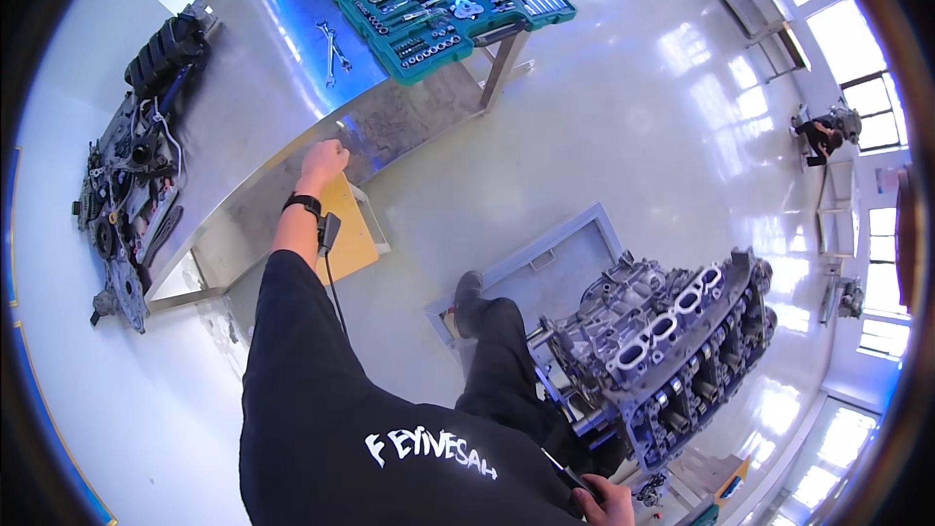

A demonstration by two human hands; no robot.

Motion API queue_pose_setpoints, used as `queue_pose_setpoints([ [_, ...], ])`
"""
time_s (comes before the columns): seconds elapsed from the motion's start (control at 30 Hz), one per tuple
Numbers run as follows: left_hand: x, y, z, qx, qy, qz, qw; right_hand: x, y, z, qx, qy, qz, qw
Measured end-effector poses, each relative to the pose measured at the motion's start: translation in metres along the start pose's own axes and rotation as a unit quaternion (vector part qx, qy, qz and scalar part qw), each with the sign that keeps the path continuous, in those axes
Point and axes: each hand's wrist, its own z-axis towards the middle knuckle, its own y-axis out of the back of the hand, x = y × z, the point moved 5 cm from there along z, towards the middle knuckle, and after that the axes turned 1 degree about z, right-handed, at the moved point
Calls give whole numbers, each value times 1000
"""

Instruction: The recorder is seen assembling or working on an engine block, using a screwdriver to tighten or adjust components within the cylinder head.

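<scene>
My left hand [323,162] is stretched out in front of the workbench's near edge, its fingers curled in with nothing visible in them. A black band and a small dark device [329,232] with a cable sit on that wrist. Low at the right, my right hand [611,504] is closed around the dark handle of a slim tool [563,469] with a shiny metal shaft, which looks like a screwdriver. Right of my body, a bare engine [662,341] with its oval ports showing is mounted on a stand, close to my right hand.
On the metal workbench [229,107] lie an open green tool case [409,49], several wrenches [333,54] and, at the left end, dark engine parts [136,175]. A yellow-topped stool [346,234] is beside the bench. A grey floor tray [575,258] lies by my foot. Another person [823,141] crouches far right.
</scene>
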Motion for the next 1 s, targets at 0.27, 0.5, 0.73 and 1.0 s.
queue_pose_setpoints([
  [0.27,123,11,83,-133,126,-29,983,65,5,62,39,-93,59,993],
  [0.5,198,-8,123,-110,226,61,966,77,7,89,-32,-99,104,989],
  [0.73,230,5,109,-113,250,-4,962,99,6,101,-23,-171,152,973],
  [1.0,220,6,89,82,388,-434,809,119,-21,121,-9,-113,133,985],
])
